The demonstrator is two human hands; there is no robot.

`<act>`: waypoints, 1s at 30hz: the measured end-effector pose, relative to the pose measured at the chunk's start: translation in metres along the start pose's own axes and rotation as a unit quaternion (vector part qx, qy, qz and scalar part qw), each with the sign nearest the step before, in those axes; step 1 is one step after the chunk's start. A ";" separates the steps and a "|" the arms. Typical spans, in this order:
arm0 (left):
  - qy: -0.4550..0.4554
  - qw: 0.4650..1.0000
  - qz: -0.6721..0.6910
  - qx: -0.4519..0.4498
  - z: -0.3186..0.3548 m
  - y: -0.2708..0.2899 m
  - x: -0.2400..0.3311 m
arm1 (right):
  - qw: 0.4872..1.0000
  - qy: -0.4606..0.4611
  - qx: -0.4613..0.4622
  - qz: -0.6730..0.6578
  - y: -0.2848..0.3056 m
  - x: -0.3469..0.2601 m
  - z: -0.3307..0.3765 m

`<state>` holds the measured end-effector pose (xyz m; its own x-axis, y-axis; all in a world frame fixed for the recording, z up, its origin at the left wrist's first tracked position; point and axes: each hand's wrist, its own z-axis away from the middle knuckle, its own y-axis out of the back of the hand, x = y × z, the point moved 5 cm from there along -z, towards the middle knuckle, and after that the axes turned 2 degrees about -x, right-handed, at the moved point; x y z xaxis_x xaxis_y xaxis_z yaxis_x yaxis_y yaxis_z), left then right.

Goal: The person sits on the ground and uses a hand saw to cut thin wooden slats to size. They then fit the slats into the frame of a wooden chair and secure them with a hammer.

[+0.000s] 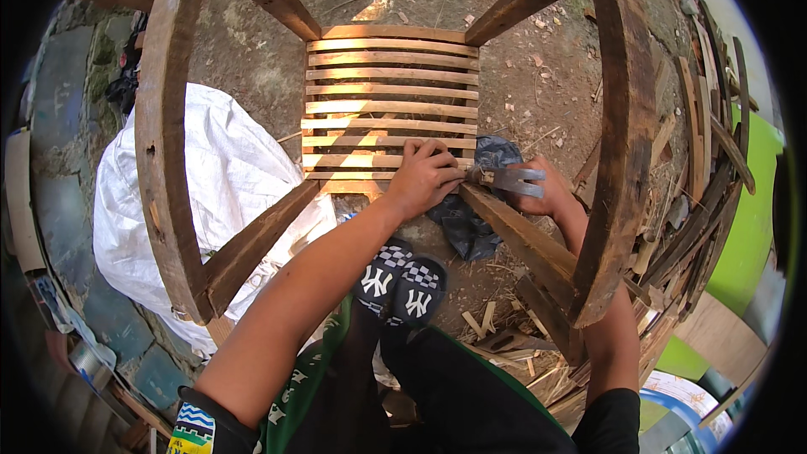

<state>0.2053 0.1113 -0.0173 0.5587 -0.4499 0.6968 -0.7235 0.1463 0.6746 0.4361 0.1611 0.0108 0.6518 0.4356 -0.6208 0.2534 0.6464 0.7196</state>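
Note:
A wooden frame with a slatted panel (391,107) stands before me, its pale slats running crosswise between thick brown posts. My left hand (427,172) rests at the panel's near right corner, fingers curled and pinched together over the nearest slats. Whatever its fingertips hold is hidden. A claw hammer (519,182) is in my right hand (552,191), fingers wrapped round the handle. The hammer's striking end is right beside my left fingertips at the corner, and its claw points right. My right forearm passes behind the right-hand post (622,134).
A white sack (202,176) lies on the left. Black plastic (471,231) sits on the ground below the near right corner. Scrap wood (706,193) is piled along the right side. My feet in black slides (418,290) are close under the frame's near side.

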 end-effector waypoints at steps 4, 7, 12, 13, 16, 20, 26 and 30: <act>-0.006 1.000 -0.002 -0.006 -0.002 -0.002 0.002 | 1.000 0.012 0.014 0.014 -0.035 0.042 0.012; -0.005 1.000 -0.001 0.000 0.000 -0.001 -0.001 | 0.998 0.002 -0.047 0.045 -0.038 0.051 0.005; -0.003 1.000 -0.010 -0.019 -0.003 0.000 0.002 | 0.999 -0.008 -0.035 0.007 -0.050 0.063 0.009; -0.005 1.000 -0.011 -0.025 -0.004 0.000 0.003 | 1.000 -0.006 -0.025 -0.007 -0.052 0.065 0.013; -0.004 1.000 -0.003 -0.002 0.000 0.000 -0.001 | 0.997 -0.056 -0.038 -0.031 -0.034 0.055 0.006; -0.005 1.000 0.000 -0.005 -0.001 0.001 0.001 | 0.935 0.149 0.058 0.317 -0.022 0.021 0.013; -0.009 1.000 0.000 -0.002 0.001 0.001 -0.001 | 0.994 -0.071 -0.068 0.048 -0.029 0.051 0.008; -0.013 1.000 -0.006 -0.008 -0.004 0.000 0.003 | 0.994 -0.085 -0.069 0.005 -0.050 0.076 0.017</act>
<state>0.2086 0.1130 -0.0141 0.5568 -0.4740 0.6821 -0.7102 0.1542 0.6869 0.4849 0.1513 -0.0674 0.7688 0.3380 -0.5429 0.1528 0.7273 0.6691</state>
